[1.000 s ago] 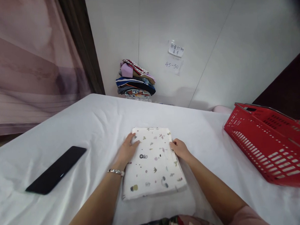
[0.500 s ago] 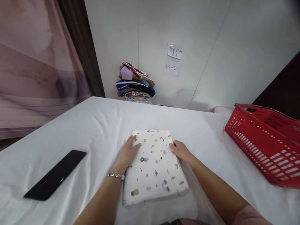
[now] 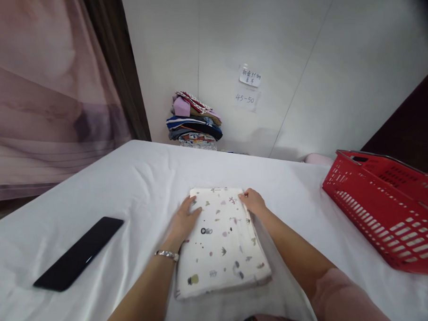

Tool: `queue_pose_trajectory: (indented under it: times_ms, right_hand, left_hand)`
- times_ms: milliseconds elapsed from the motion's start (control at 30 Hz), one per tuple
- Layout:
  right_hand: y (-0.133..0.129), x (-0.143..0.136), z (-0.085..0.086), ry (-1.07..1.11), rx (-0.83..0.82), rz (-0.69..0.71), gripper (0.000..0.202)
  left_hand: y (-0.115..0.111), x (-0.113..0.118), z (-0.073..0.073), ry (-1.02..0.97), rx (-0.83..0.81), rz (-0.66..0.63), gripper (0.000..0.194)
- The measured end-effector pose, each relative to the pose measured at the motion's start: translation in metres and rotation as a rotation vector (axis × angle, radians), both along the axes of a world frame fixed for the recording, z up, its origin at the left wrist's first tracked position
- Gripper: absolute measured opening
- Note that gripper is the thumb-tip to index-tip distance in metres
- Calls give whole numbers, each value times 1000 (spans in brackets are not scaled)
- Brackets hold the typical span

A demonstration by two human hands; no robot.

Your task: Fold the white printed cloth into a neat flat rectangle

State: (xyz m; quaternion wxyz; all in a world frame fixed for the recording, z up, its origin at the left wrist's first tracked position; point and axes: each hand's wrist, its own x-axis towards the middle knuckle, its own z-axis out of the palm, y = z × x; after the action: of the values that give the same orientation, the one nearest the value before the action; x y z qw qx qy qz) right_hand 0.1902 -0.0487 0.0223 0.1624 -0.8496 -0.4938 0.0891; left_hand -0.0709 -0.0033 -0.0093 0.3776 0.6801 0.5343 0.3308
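A folded white cloth [image 3: 221,245] printed with small plants and animals lies flat on the white-covered table [image 3: 130,183], in front of me. My left hand [image 3: 186,219] rests along its left edge, thumb spread from the fingers and tips on the top layer; a silver bracelet is on that wrist. At the far right corner, my right hand [image 3: 253,201] pinches the cloth's edge between thumb and fingers.
On the left lies a flat black object [image 3: 79,254]. A red plastic basket [image 3: 383,214] stands at the right. Behind the table's far edge rises a pile of folded clothes [image 3: 194,119] by the wall, below paper notes [image 3: 248,85]. A pink curtain [image 3: 37,92] hangs at left.
My right hand has slid a little up the right edge to the cloth's far corner. My left hand has hardly moved.
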Motion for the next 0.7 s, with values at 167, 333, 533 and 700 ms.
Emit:
queue_pose_trajectory:
  times_ms: [167, 333, 533, 700]
  right_hand:
    - [-2, 0, -3, -44, 25, 12, 19]
    - [-2, 0, -2, -104, 48, 49, 21]
    - [1, 0, -6, -113, 68, 68, 14]
    - [0, 0, -4, -104, 87, 55, 16]
  left_hand:
    - [1, 1, -2, -3, 24, 1, 48]
    - [2, 1, -4, -1, 15, -5, 49]
    - [1, 1, -2, 1, 16, 2, 49]
    - [0, 1, 0, -7, 7, 1, 49]
